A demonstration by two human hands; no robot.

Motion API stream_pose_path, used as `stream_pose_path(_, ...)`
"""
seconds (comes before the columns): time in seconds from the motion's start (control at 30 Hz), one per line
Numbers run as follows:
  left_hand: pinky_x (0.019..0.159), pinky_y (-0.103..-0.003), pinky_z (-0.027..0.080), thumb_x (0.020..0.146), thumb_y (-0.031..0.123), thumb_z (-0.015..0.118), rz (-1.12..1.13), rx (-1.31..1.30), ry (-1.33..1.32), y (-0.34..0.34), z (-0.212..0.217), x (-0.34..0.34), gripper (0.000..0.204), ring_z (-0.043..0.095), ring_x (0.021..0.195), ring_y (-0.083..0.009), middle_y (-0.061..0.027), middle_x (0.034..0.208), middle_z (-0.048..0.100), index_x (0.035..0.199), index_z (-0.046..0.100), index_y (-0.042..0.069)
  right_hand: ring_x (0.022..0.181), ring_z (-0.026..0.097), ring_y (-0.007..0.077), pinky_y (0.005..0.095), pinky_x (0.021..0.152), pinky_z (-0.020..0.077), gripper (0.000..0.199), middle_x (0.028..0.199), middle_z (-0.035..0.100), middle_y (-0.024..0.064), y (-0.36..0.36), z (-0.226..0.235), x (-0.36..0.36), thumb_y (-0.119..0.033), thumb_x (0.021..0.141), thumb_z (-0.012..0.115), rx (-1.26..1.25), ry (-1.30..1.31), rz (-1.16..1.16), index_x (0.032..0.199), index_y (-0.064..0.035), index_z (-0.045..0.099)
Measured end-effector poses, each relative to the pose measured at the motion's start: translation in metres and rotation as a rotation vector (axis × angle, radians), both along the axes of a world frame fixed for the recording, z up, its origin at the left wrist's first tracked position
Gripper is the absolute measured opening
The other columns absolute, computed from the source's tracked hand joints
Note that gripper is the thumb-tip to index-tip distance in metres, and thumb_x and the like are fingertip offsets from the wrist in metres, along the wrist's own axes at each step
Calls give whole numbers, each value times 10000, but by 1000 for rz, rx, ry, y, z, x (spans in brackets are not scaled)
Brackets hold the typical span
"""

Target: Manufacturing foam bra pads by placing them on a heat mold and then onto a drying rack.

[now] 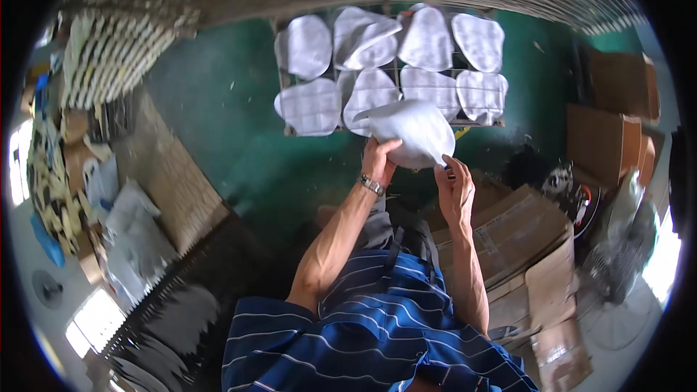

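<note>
White moulded piece (414, 133) gripped by left hand (379, 162), right hand (455, 190); wire rack (290, 129) beyond, cardboard boxes (519, 236) right.

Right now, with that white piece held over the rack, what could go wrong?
1. Both hands, left hand and right hand, pinch only the lower edge of the white moulded piece, so it could sag or slip.
2. The wire rack looks nearly full of similar white pieces, some overlapping; setting another down may disturb them.
3. An open cardboard box crowds the right side.
</note>
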State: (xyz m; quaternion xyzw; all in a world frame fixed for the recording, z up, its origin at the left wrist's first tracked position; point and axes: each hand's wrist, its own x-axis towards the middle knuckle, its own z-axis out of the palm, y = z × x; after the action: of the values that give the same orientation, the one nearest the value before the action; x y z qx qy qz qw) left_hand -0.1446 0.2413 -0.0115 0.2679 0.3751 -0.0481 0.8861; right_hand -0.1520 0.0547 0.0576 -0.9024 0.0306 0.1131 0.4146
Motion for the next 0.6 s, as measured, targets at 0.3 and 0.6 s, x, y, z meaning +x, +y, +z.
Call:
stream_pose_path(0.3,1010,-394,504,791,-59,682,350,102,-143,174,-116,39,552,607,1145,-211,-61,1234,616,1306,534,73,853,628,299,396,778,516,295,1084,682,147,90,-100,33,-156,862,706,-115,245,357,1129,-34,681)
stream_pose_path(0.6,952,-393,560,828,-69,662,567,141,-11,259,-356,-45,522,636,1109,-231,-94,1252,609,1317,529,55,801,637,253,367,746,523,273,1031,691,133,69,-231,7,-162,857,699,-273,533,425,1103,-43,701)
